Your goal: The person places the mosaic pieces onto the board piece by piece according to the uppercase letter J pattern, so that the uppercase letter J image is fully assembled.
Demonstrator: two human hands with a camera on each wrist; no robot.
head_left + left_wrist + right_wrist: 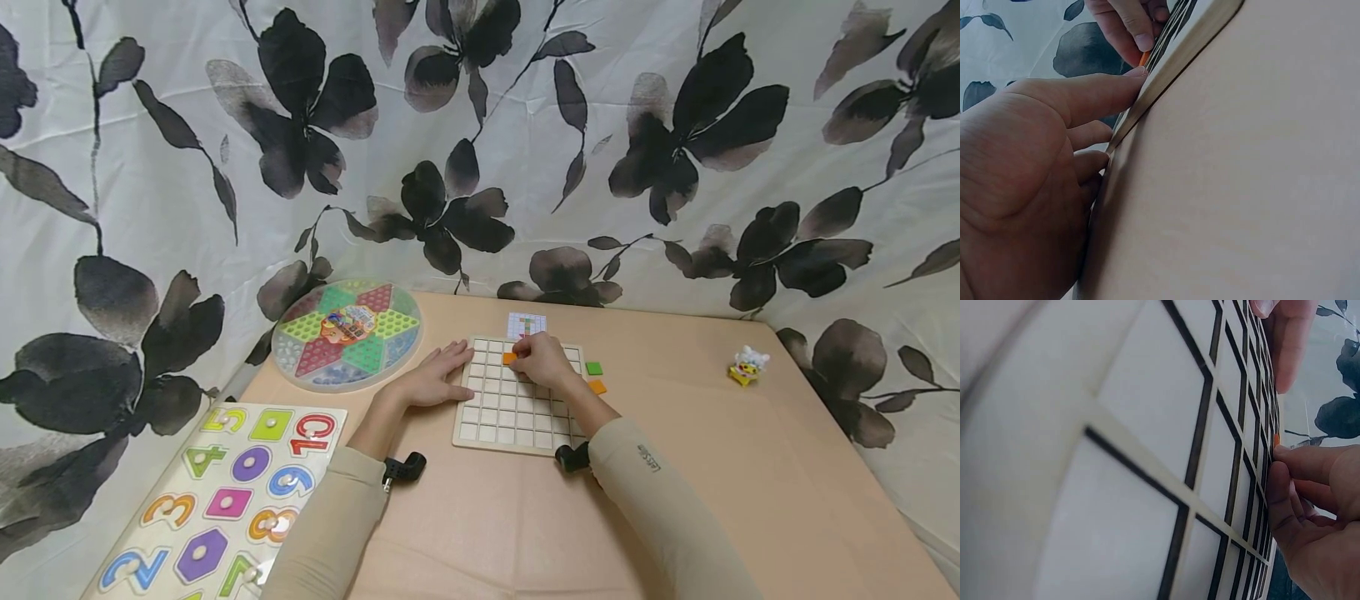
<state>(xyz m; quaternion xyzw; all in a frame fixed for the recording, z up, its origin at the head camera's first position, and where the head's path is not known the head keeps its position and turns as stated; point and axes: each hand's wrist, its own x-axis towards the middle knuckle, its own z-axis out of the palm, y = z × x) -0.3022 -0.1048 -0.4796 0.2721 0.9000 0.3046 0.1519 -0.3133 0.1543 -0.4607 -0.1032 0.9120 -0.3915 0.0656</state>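
Note:
A square wooden grid board (495,450) with white cells lies on the table. My left hand (433,377) rests at its left edge, fingers fairly straight; the left wrist view shows that hand's thumb (1094,97) along the board's rim. Over the board's upper part, my right hand (546,360) pinches a small orange tile (509,358) at its fingertips. That orange tile (1277,439) shows only as a sliver in the right wrist view, beside the right hand (1319,506). A green tile (594,368) and another orange tile (597,387) lie beyond the board's right edge.
A small printed pattern card (527,324) lies behind the board. To the left are a round star-patterned game board (347,335) and a number-and-shape puzzle board (251,500). A small yellow-and-white toy figure (747,365) stands at the right. Floral cloth (540,150) hangs behind the table.

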